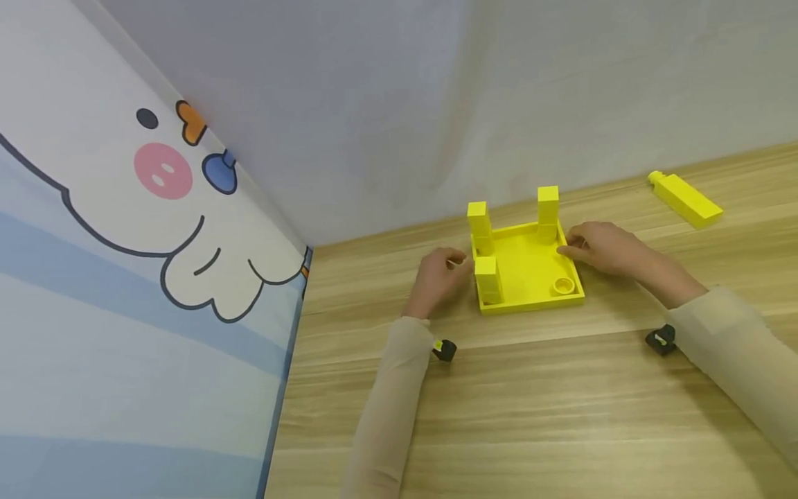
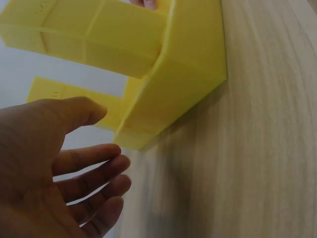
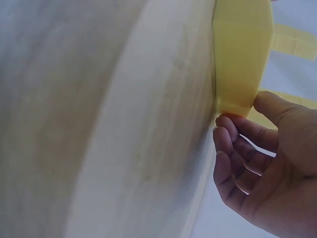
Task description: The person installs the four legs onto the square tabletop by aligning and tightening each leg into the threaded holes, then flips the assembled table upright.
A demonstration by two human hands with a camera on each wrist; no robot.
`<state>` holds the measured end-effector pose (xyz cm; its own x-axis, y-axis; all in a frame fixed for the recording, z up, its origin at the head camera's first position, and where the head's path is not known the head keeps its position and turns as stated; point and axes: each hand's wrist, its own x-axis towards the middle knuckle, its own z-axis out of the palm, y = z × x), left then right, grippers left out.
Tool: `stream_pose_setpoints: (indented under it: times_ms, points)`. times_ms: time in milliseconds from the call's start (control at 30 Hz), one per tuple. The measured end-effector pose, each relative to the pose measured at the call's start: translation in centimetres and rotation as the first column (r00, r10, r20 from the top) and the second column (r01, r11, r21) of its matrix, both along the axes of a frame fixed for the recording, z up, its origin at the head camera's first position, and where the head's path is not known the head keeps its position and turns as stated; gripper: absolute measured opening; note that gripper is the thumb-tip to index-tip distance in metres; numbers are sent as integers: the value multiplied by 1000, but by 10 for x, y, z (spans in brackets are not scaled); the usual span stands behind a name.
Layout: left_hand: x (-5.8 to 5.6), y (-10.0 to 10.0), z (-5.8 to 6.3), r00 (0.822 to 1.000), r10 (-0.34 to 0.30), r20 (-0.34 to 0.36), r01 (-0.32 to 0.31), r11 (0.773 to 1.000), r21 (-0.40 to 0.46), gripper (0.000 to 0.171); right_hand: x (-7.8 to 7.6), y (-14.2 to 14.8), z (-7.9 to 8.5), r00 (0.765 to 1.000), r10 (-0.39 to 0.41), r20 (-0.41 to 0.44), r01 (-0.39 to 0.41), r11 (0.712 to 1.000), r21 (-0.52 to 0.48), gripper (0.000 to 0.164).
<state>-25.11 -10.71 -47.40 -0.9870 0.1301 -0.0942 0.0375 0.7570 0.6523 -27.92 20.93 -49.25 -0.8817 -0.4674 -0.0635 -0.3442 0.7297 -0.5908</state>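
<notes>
A shallow yellow square tray sits on the wooden table. Three upright square yellow columns stand in it: one at the back left, one at the back right and one at the front left. A small round yellow cup occupies its front right corner. My left hand is beside the tray's left wall, fingers loosely bent, with a gap between thumb and fingers in the left wrist view. With thumb over the rim and fingers bent outside, my right hand pinches the tray's right wall.
Farther right, a yellow rectangular block with a narrow neck lies on the table near the back. A grey wall rises behind the table, and a cartoon-printed panel borders its left side. Small black wrist devices show by both sleeves.
</notes>
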Motion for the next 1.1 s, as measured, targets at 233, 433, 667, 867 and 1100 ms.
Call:
stream_pose_setpoints:
  times_ms: [233, 433, 667, 867, 1100]
  points:
    - [-9, 4, -12, 998, -54, -17, 53, 997, -53, 33, -2, -2, -1, 1000, 4, -5, -4, 1000, 10, 28]
    - [-14, 4, -14, 996, -82, -28, 81, 995, -54, 32, -2, -3, 1, 1000, 1, -16, -1, 1000, 9, 28]
    - [-17, 4, -19, 997, -80, -10, 80, 997, -24, 34, -1, -3, 4, 1000, 5, -31, -4, 1000, 23, 29]
    - [-15, 6, -19, 996, -84, 1, 84, 996, -13, 32, 1, -1, 5, 996, -10, -85, 18, 995, 96, 31]
    - [-14, 9, -20, 998, -60, -1, 59, 997, -49, 32, 1, 23, 8, 978, -107, -178, 129, 985, 115, 40]
